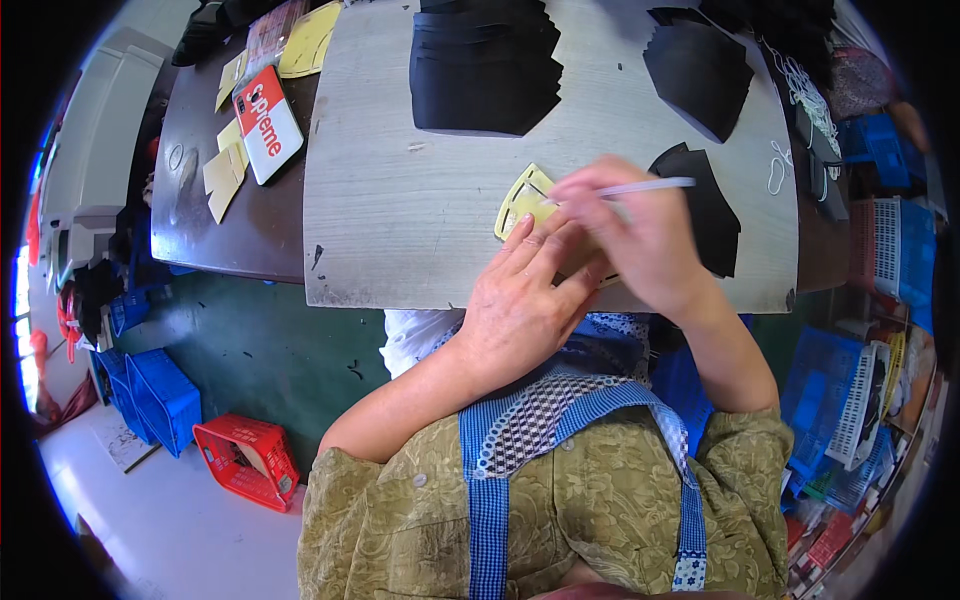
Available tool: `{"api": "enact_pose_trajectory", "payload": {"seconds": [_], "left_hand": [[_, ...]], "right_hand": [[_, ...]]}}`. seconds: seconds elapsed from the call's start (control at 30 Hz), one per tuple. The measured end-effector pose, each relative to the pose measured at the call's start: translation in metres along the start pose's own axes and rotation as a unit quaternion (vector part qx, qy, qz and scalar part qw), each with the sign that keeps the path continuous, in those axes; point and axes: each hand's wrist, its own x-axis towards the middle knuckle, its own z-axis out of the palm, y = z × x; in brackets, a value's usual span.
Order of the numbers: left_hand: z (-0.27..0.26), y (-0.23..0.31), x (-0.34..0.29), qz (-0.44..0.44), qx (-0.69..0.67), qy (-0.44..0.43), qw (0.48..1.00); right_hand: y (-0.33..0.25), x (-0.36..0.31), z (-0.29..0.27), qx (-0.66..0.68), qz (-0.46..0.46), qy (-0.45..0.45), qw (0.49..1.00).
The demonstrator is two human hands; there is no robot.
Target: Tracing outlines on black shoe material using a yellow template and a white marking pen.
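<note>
The left hand [520, 300] lies flat, fingers spread, pinning the yellow template [522, 203] near the front edge of the grey board [400, 200], and should press firmly so the template cannot slip. The right hand [630, 235] pinches a white pen [650, 186] whose length runs left to right, tip towards the template; the template's long axis runs roughly away from the person.

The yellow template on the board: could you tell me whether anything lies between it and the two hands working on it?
Nothing visible does. The left hand presses flat on the yellow template, and the right hand holds a white pen over it. The black cut pieces lie just right of the hands, on the grey board.
</note>
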Motion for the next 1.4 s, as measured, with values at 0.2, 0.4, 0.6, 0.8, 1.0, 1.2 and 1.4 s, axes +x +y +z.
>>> {"api": "enact_pose_trajectory", "payload": {"seconds": [0.2, 0.4, 0.6, 0.8, 1.0, 1.2, 1.4], "left_hand": [[-0.001, 0.005, 0.008, 0.026, -0.004, 0.025, 0.999], [-0.007, 0.004, 0.010, 0.022, 0.027, -0.009, 0.999], [-0.003, 0.003, 0.014, 0.014, 0.042, 0.010, 0.999], [-0.004, -0.001, 0.035, 0.019, 0.079, -0.023, 0.996], [-0.025, -0.019, 0.073, 0.012, -0.019, -0.099, 0.995], [-0.059, -0.058, 0.056, -0.065, 0.127, 0.012, 0.990], [-0.068, -0.028, 0.010, -0.019, 0.108, -0.145, 0.983]], "right_hand": [[0.008, 0.033, 0.012, -0.254, -0.122, 0.009, 0.960], [0.014, 0.002, -0.006, -0.218, -0.078, -0.011, 0.973], [0.007, -0.055, -0.044, -0.206, -0.009, -0.020, 0.978], [0.010, -0.070, -0.054, -0.177, 0.098, -0.035, 0.979], [0.014, -0.058, -0.030, -0.194, -0.029, 0.088, 0.977], [0.037, -0.099, -0.095, -0.117, 0.114, 0.221, 0.962], [0.030, -0.120, -0.124, -0.102, 0.165, 0.250, 0.949]]}}
